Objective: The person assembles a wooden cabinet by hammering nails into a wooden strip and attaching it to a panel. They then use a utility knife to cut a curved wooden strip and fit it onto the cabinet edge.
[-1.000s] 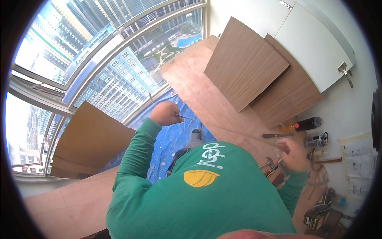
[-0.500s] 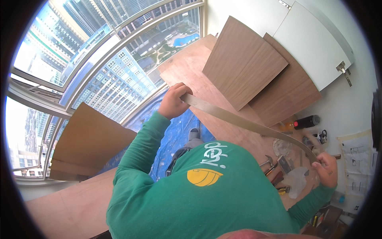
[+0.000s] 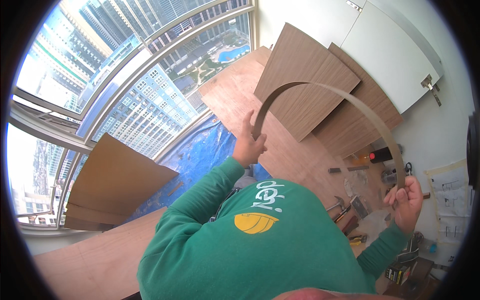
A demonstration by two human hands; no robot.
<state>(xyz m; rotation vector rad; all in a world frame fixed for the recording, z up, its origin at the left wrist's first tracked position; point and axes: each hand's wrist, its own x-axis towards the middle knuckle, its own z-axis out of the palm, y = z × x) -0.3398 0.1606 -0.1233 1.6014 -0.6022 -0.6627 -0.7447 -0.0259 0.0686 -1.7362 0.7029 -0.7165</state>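
A long, thin, wood-coloured edge-banding strip [image 3: 361, 104] is bent into a high arch between my two hands. My left hand [image 3: 247, 146] has the strip's left end against its fingers and thumb, with one finger stretched upward. At the other end, my right hand [image 3: 407, 204] pinches the strip between thumb and fingers. Behind the arch lean two wood-grain panels, a front panel [image 3: 305, 75] and a rear panel [image 3: 367, 112], which the strip partly crosses.
White cabinet doors [image 3: 390, 55] with hinges stand at the back right. A hammer [image 3: 340, 202], a dark bottle [image 3: 385, 154] and other tools lie right of me on a plywood surface [image 3: 287, 150]. Blue sheeting [image 3: 195, 150] and a brown board [image 3: 115, 180] are by the windows.
The strip has gone from a shallow sag to an upward arch. My left hand has come down and right, its fingers loosening; my right hand has risen slightly.
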